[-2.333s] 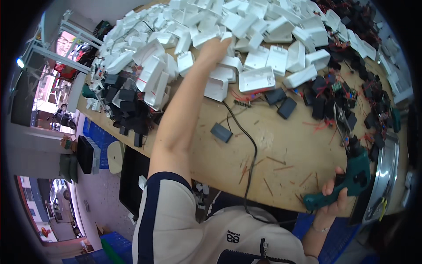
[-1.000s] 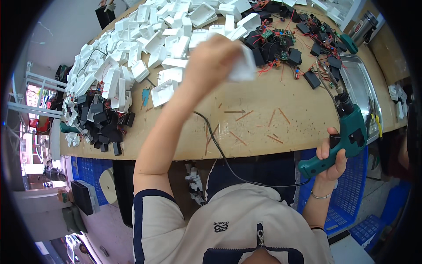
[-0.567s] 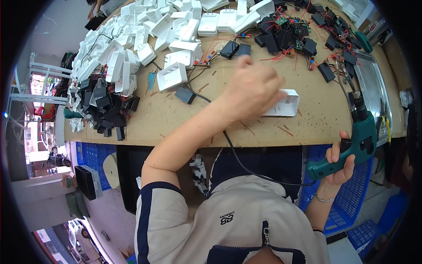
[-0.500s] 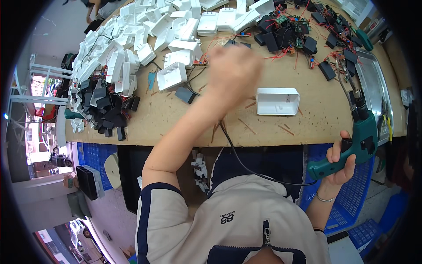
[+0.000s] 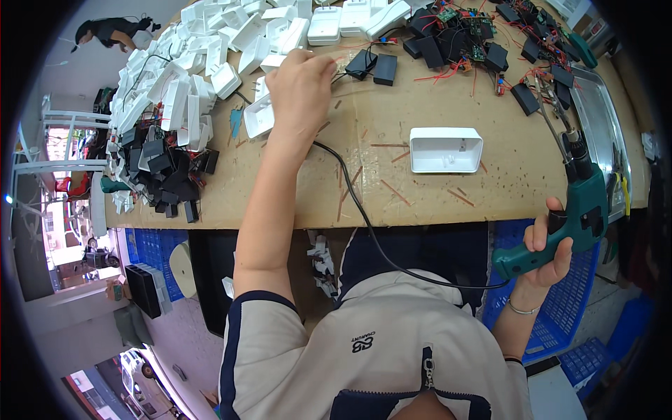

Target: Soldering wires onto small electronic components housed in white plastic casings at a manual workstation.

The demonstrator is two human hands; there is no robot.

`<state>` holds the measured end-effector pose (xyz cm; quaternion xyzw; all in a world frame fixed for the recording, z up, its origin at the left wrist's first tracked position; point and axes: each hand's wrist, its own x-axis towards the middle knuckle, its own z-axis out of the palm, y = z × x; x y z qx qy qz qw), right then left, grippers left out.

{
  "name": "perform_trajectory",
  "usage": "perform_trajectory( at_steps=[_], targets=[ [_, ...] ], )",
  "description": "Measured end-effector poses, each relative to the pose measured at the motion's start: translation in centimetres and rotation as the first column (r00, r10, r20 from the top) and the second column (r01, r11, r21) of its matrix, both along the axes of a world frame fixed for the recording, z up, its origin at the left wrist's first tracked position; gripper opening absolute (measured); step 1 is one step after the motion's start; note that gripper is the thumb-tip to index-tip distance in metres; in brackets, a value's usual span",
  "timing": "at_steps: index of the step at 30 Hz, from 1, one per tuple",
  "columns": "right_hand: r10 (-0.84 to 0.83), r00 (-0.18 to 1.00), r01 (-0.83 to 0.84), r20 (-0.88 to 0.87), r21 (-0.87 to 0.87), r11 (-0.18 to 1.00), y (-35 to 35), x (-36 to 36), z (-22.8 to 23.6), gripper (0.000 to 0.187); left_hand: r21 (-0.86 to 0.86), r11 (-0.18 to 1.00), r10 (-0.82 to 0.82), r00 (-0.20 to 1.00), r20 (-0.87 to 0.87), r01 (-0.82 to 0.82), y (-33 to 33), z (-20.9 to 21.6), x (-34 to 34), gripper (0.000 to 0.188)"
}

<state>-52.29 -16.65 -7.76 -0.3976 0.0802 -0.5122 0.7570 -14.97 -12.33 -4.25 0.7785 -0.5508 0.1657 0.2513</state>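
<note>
My left hand (image 5: pixel 299 87) is over the far middle of the table, its fingers curled together beside the white plastic housings. Whatever its fingertips pinch, if anything, is hidden. An open white housing (image 5: pixel 259 117) shows partly from under that hand. Two black blocks (image 5: pixel 385 70) lie just to its right, with thin dark wires nearby. In my right hand (image 5: pixel 546 252) is a green power drill (image 5: pixel 586 210), held by its grip at the table's right front edge, its chuck pointing away from me. An empty white housing (image 5: pixel 446 152) rests open side up, apart from both hands.
White housings (image 5: pixel 203 63) are heaped at the far left, with black blocks (image 5: pixel 168 175) in front. Circuit boards and red wires (image 5: pixel 462 35) pile up at the far right, near a metal tray (image 5: pixel 595 119). A black cord (image 5: pixel 364 217) crosses the front edge. Blue crates flank me.
My left hand has swung left, from above the middle of the table to the white housings, uncovering the two black blocks. My right hand keeps the drill in nearly the same place.
</note>
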Motion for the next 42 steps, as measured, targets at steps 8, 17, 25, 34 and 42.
perform_trajectory(
  at_steps=[8,17,25,34,42],
  targets=[
    [0.06,0.998,-0.06,0.007,0.027,0.998,0.1,1.5,0.4,0.058,-0.756,0.621,-0.497,0.641,-0.585,-0.207,1.5,2.4,-0.7,0.014],
    [0.044,0.999,-0.043,-0.005,0.078,0.996,0.8,1.8,0.2,0.062,-0.885,0.464,-0.851,0.266,-0.453,-0.022,3.1,6.1,-0.4,0.015],
    [0.13,0.991,-0.129,0.007,0.172,0.977,2.1,2.9,-0.4,0.058,-0.242,0.724,-0.674,0.588,-0.447,0.646,3.1,2.8,-8.8,0.009],
    [0.066,0.988,-0.043,-0.138,0.161,0.986,1.5,4.4,-0.3,0.059,-0.167,0.83,-0.555,0.755,-0.35,0.533,2.8,-1.2,-15.4,0.012],
    [0.084,0.98,-0.055,-0.178,0.161,0.985,1.0,5.7,0.1,0.057,-0.151,0.857,-0.51,0.853,-0.111,0.493,2.3,-2.0,-14.4,0.016]
  ],
)
